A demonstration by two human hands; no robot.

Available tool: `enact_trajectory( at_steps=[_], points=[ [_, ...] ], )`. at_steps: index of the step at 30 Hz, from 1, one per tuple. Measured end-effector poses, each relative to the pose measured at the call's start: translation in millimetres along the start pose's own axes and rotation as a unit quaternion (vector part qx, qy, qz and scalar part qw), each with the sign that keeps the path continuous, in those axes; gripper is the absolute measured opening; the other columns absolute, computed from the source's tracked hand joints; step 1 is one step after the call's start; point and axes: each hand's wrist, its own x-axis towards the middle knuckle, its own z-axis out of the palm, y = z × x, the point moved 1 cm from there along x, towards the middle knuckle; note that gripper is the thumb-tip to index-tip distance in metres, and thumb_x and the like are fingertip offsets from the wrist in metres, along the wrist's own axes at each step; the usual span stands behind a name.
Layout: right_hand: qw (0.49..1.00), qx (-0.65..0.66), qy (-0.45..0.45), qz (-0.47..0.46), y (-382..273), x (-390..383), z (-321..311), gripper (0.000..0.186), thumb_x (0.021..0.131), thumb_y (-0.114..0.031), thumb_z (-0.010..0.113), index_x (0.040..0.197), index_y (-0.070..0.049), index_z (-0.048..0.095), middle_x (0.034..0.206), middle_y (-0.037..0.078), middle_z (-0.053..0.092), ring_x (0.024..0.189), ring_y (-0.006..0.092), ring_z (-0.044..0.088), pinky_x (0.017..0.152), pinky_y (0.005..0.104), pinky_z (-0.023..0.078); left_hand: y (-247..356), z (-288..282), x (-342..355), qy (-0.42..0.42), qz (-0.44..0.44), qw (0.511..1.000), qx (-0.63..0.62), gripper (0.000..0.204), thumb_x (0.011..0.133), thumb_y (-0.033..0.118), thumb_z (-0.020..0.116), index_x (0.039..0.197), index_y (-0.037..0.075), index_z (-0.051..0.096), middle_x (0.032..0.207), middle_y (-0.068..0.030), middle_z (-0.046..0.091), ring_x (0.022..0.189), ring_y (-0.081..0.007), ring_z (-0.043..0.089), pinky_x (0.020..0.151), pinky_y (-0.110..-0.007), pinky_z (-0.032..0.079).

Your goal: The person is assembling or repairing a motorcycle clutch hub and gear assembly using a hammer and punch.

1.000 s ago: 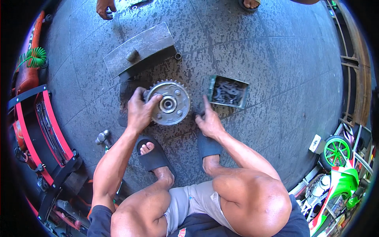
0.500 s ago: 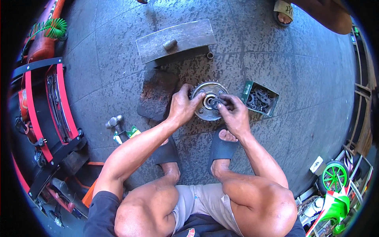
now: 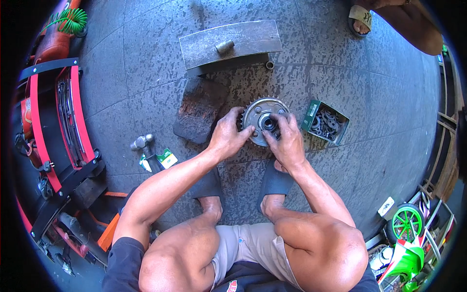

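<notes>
A metal sprocket hub (image 3: 258, 108) lies between my feet, its toothed rim facing up around a ringed centre bore. My left hand (image 3: 227, 135) grips its left edge, thumb over the face. My right hand (image 3: 288, 141) has thumb and forefinger pinched on a small dark ring (image 3: 269, 123) at the centre; whether it sits inside the bore is hard to tell. To the right is an open green box (image 3: 325, 123) of metal washer-like parts. A dark rusty block (image 3: 197, 109) stands to the left, beside a ball-peen hammer (image 3: 143, 142).
A curved metal plate (image 3: 253, 41) carrying a cylinder (image 3: 224, 46) is beyond, beside a small ring (image 3: 269, 64). Red tool cart (image 3: 85, 146) and hose (image 3: 70, 19) line the left. A green-wheeled bike (image 3: 407, 223) is lower right. Another person's foot (image 3: 361, 27) is top right.
My right hand has moved from beside the parts box onto the hub's centre with a dark ring. Both hands and hub appear farther right as the view shifted. Another person's hand has left the top.
</notes>
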Motion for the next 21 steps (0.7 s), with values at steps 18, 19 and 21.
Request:
enact_trajectory(
  at_steps=[18, 19, 21],
  points=[
    [0.999, -0.012, -0.037, 0.012, -9.2, 8.7, -4.0, 0.048, 0.082, -0.008, 0.076, 0.126, -0.003, 0.057, 0.120, 0.024, 0.055, 0.110, 0.0465, 0.062, 0.090, 0.0507, 0.053, -4.3, 1.5, 7.3, -0.011, -0.002, 1.000, 0.008, 0.058, 0.082, 0.022, 0.079, 0.127, -0.006, 0.057, 0.122, -0.0276, 0.065, 0.115, -0.0408, 0.064, 0.099, -0.045, 0.051],
    [0.999, -0.013, -0.032, 0.006, -9.7, 8.6, -4.6, 0.047, 0.082, -0.008, 0.077, 0.125, -0.003, 0.057, 0.120, 0.023, 0.055, 0.108, 0.0462, 0.062, 0.089, 0.0508, 0.053, -5.6, 1.3, 7.6, -0.016, 0.001, 1.000, 0.004, 0.058, 0.082, 0.022, 0.079, 0.127, -0.006, 0.057, 0.122, -0.0275, 0.065, 0.115, -0.0408, 0.064, 0.099, -0.046, 0.051],
    [0.999, -0.007, -0.035, 0.006, -6.5, 9.0, -6.3, 0.048, 0.082, -0.008, 0.077, 0.125, -0.004, 0.057, 0.120, 0.023, 0.056, 0.107, 0.0458, 0.063, 0.088, 0.0507, 0.054, -4.7, 1.7, 7.8, -0.016, 0.002, 1.000, 0.005, 0.058, 0.082, 0.022, 0.079, 0.127, -0.007, 0.057, 0.122, -0.0275, 0.065, 0.115, -0.0409, 0.064, 0.099, -0.046, 0.051]
  ],
)
